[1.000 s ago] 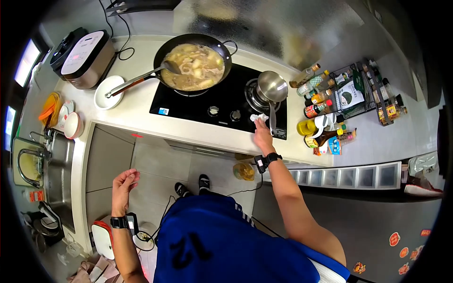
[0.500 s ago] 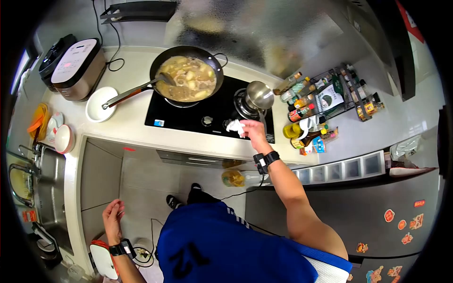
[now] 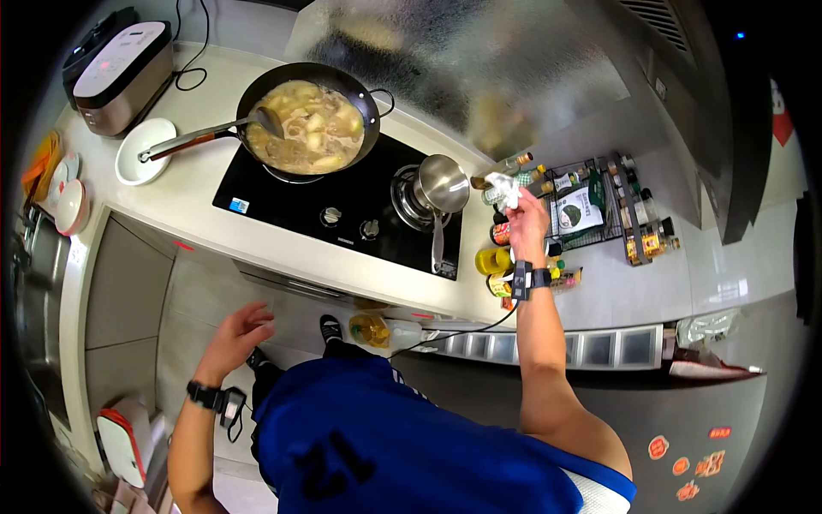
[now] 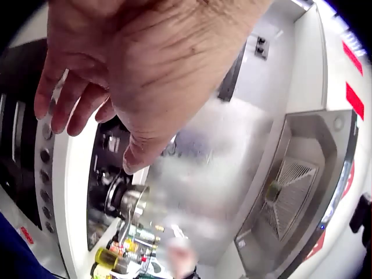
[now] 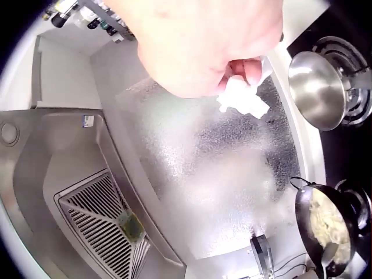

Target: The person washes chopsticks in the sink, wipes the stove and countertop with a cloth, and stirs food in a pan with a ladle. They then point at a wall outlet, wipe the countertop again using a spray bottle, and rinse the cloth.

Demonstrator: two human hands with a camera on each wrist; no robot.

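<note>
Nearest, the left hand [image 3: 244,330] hangs in front of the black glass cooktop [image 3: 342,201], fingers loosely spread and holding nothing. Right of the cooktop, the right hand [image 3: 527,224] pinches a crumpled white tissue [image 3: 505,190], partly hiding the sauce bottles [image 3: 499,233]. On the cooktop's right burner sits a small stainless steel saucepan [image 3: 443,182] — contents unclear. At the cooktop's far left, a black wok [image 3: 360,150] holds pale brown stew [image 3: 304,128] and a ladle [image 3: 205,137].
</note>
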